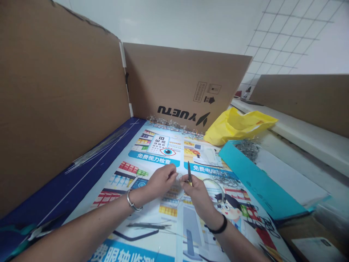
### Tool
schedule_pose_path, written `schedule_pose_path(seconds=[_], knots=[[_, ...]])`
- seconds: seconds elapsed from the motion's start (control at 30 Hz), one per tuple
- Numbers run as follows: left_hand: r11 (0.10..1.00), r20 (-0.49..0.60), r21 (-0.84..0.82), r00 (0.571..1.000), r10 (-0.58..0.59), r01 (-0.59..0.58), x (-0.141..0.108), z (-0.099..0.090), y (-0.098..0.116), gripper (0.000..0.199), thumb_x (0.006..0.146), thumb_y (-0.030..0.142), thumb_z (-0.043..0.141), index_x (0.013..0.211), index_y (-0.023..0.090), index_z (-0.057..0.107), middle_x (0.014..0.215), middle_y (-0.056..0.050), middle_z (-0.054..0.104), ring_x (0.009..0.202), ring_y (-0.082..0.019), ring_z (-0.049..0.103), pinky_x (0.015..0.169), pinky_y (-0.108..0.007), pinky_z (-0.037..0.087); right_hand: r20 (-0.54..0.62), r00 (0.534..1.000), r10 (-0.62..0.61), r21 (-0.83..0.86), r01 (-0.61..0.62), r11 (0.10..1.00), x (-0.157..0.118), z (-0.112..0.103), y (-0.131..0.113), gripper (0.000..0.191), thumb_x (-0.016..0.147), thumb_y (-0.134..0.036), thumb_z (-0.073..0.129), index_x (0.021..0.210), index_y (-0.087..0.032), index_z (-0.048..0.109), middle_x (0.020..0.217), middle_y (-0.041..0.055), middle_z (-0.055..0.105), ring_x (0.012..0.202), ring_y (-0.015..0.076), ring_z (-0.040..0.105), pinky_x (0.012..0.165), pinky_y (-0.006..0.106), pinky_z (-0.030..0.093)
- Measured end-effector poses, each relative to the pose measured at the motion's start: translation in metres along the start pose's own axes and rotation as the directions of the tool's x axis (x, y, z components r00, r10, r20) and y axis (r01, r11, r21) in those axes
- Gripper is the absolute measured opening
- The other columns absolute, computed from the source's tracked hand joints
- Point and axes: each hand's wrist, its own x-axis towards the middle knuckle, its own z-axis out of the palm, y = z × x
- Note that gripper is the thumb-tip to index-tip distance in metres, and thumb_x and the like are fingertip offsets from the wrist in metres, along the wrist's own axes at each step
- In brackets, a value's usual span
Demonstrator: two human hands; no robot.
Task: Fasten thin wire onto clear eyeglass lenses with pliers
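My left hand [162,181] is closed in a pinch above the printed poster, its fingertips on a thin pale wire [179,198] that loops down between the hands. Close beside it, my right hand [195,193] is closed around a pointed tool with a dark blade [189,169] aimed away from me; its handle is hidden in the palm, so its exact kind is unclear. The right thumb and forefinger also come near the wire. Below the hands, a small bundle of dark wire pieces [149,226] lies on the poster [174,251]. A tangle of thin wire [222,177] sits right of them.
Cardboard walls [174,80] stand at the back and left. Long thin wires [98,150] lie on the blue strip at left. On the right are a yellow bag [237,125], a turquoise box [261,185] holding a wire heap [247,150], and black loops [263,222].
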Motion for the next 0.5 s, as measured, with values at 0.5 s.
schedule_pose_path(seconds=[0.5], knots=[[0.996,0.001,0.082,0.999,0.039,-0.039,-0.0012,0.0004,0.0039,0.013,0.078,0.011,0.038,0.070,0.021,0.040,0.072,0.000,0.048,0.068,-0.015,0.044,0.061,-0.027,0.032,0.017,1.000,0.001,0.042,-0.002,0.999,-0.0006,0.0017,-0.0020,0.010,0.066,-0.027,0.060,0.069,-0.020,0.054,0.061,-0.0037,0.048,0.054,0.0105,0.037,0.053,0.024,0.033]])
